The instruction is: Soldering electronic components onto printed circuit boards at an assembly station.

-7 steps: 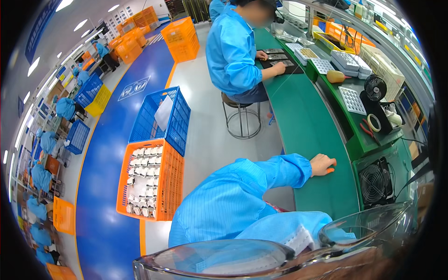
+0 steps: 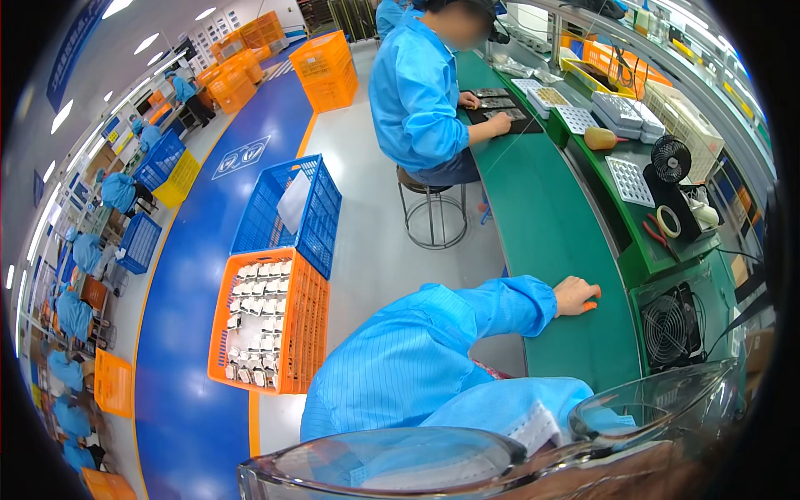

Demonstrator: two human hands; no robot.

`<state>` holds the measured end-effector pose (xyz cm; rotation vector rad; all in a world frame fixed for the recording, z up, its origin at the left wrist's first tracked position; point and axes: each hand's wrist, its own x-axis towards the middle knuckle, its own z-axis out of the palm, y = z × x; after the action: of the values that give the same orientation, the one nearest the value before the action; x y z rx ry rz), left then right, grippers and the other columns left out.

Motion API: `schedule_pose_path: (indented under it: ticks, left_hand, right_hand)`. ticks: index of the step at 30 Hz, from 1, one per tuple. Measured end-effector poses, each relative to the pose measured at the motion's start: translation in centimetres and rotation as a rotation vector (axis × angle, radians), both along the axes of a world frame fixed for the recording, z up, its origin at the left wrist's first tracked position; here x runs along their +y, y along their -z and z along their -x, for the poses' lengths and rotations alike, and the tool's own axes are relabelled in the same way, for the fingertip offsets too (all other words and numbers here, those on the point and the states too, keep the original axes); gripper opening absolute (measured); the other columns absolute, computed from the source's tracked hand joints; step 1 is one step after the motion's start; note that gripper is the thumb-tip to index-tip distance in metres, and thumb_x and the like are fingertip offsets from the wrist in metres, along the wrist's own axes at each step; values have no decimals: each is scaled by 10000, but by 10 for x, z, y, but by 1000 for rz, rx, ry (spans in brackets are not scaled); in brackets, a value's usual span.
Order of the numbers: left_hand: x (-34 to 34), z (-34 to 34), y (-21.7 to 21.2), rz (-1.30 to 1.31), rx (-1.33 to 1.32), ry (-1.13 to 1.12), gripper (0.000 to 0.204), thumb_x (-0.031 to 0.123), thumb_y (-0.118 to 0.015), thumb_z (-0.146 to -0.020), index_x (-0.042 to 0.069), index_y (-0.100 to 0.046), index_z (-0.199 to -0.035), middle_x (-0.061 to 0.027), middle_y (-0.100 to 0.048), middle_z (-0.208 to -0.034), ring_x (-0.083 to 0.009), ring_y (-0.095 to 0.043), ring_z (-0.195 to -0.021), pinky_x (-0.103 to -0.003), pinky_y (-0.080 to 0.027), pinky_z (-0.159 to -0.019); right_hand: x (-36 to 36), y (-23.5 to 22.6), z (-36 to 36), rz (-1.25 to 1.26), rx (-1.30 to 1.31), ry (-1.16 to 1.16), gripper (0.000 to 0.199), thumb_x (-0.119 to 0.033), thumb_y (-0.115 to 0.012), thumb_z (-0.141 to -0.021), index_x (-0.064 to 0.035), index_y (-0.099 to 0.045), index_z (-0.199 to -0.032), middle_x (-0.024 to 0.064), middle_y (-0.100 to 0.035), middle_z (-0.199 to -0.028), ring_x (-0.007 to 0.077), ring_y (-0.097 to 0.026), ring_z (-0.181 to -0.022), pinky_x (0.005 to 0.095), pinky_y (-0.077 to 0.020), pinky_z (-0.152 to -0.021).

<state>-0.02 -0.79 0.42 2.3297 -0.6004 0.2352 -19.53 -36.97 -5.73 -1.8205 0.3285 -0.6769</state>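
Note:
My left hand (image 2: 575,296) rests on the green bench top (image 2: 554,242), at the end of my blue sleeve (image 2: 408,350). Its fingers are bent and closed together, with orange covers on the fingertips. Nothing shows in them, and the bench surface around the hand carries no part close by. My right hand is out of view. Farther along the same bench, a seated person in a blue coat (image 2: 421,92) has both hands over a dark mat (image 2: 525,125) with small flat pieces.
Beside the bench stand an orange crate (image 2: 308,333) of white parts and a blue crate (image 2: 325,217). A round stool (image 2: 433,217) is under the person. On the right are red-handled pliers (image 2: 658,237), a tape roll (image 2: 668,220), a small fan (image 2: 670,158) and white trays (image 2: 629,179).

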Motion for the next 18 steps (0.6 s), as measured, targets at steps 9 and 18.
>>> schedule_pose_path:
  ticks: [9, 18]
  left_hand:
    - [4, -2, 3, -31, -28, -1, 244, 256, -602, -784, 97, -569, -966, -143, -612, -704, -332, -590, -713, -432, -459, -664]
    - [1, -10, 13, 10, -106, 13, 224, 234, -629, -758, 96, -582, -928, -129, -591, -632, -320, -582, -620, -418, -461, -582]
  right_hand:
    - [18, -12, 0, -186, -27, -69, 225, -224, -465, -904, -8, -460, -840, 85, -486, -683, 124, -470, -571, 208, -393, -504]
    - [112, -82, 6, -149, -192, 297, 182, -178, -457, -898, -13, -457, -821, 56, -452, -739, 111, -438, -597, 214, -350, -502]
